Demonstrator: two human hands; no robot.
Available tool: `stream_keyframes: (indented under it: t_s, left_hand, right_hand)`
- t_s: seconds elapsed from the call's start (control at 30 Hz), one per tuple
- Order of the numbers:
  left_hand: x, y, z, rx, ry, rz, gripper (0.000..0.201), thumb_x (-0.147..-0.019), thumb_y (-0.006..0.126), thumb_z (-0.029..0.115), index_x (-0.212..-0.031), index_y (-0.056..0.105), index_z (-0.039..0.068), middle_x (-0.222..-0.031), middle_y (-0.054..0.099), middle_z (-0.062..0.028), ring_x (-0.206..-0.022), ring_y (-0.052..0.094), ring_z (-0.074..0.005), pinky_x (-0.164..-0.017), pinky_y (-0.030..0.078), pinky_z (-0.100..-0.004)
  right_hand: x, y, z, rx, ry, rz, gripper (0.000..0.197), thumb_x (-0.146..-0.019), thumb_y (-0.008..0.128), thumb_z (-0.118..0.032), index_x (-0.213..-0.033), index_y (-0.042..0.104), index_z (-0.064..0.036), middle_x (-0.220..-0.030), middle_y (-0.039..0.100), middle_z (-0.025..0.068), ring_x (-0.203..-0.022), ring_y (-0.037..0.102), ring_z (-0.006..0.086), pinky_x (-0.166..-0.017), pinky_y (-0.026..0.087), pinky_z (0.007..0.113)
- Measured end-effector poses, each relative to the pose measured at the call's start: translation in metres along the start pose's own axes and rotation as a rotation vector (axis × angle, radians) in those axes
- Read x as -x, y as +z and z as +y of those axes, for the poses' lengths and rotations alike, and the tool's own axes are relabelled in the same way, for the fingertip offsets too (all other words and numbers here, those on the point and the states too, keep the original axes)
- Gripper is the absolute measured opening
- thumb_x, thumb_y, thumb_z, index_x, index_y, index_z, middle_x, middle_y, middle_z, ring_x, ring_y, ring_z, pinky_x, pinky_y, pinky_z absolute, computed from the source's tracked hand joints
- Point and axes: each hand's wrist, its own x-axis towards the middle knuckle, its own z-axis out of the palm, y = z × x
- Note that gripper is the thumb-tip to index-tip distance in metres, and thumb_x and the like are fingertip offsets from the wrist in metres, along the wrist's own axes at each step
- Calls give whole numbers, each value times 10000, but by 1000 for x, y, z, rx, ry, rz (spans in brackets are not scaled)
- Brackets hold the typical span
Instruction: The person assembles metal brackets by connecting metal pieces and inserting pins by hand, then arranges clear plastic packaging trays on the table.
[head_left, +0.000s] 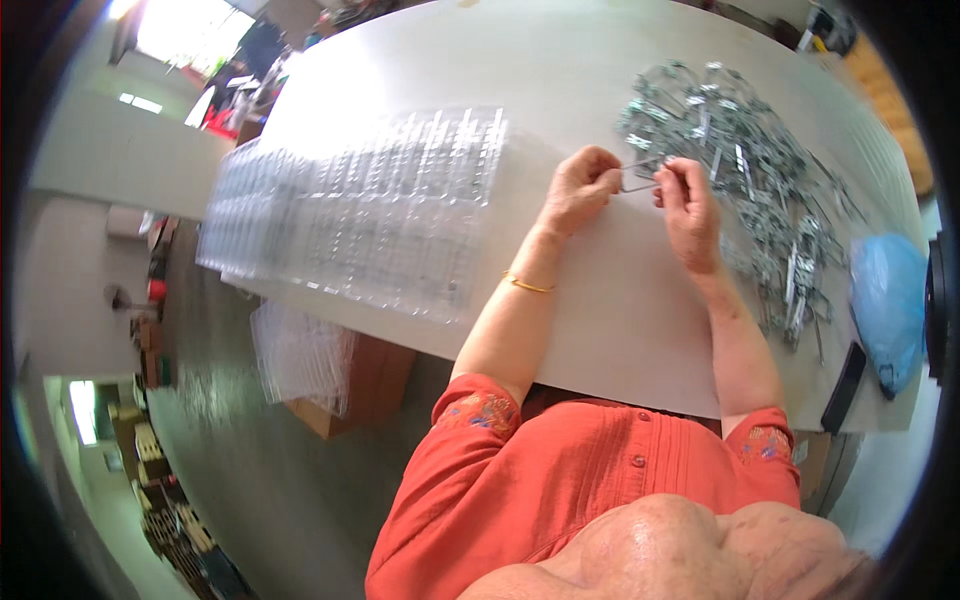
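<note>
My left hand [582, 190] and my right hand [690, 212] are raised over the white table [620, 310], a short gap apart. Between them spans a thin bent metal wire piece [638, 189], its left end pinched in my left fingers and its right end in my right fingertips. Just beyond and to the right of my right hand spreads a heap of loose silvery metal wire parts [740, 150]. To the left of my left hand lie clear plastic trays [380, 215] with rows of moulded compartments; their contents, if any, are too faint to tell.
A blue plastic bag [887, 310] sits at the table's right edge, next to a flat dark object [845, 388]. Below the table's left side stands a cardboard box [378, 385] with more clear trays [300, 355] against it. Boxes line the wall at far left.
</note>
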Motion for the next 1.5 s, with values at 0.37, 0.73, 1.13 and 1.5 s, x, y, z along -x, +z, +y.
stream_keyframes:
  t_s: [0.37, 0.73, 1.13, 1.5]
  left_hand:
    - [-2, -5, -2, 3, 11, 77, 116, -856, 597, 62, -948, 621, -4, -759, 644, -38, -691, 630, -80, -576, 506, -228]
    - [-1, -4, 30, 90, -4, 261, 135, -827, 555, 34, -922, 627, -28, -688, 644, -63, -571, 602, -87, -478, 480, -223]
    - [35, -69, 113, 89, 65, 253, 178, -872, 633, 57, -993, 652, -72, -746, 679, -122, -577, 628, -132, -505, 531, -260]
    - [130, -268, 135, -393, -38, 751, 116, -848, 627, 64, -884, 659, -41, -680, 647, -94, -515, 594, -122, -455, 498, -260]
  right_hand:
    - [-1, 1, 18, -18, -160, 59, 116, -1020, 542, -129, -1115, 567, -68, -1150, 564, 38, -872, 591, 96, -683, 515, 244]
    - [5, -2, 24, -46, -108, 11, 110, -1027, 531, -137, -1092, 571, -58, -968, 586, 11, -759, 566, 67, -617, 467, 210]
    - [2, 2, 21, 61, -162, -44, 105, -1014, 556, -148, -1044, 590, -53, -889, 588, 11, -711, 561, 59, -573, 468, 204]
    - [5, 3, 22, 87, -64, -93, 69, -989, 589, -110, -1014, 584, -47, -851, 579, 19, -691, 572, 91, -615, 486, 237]
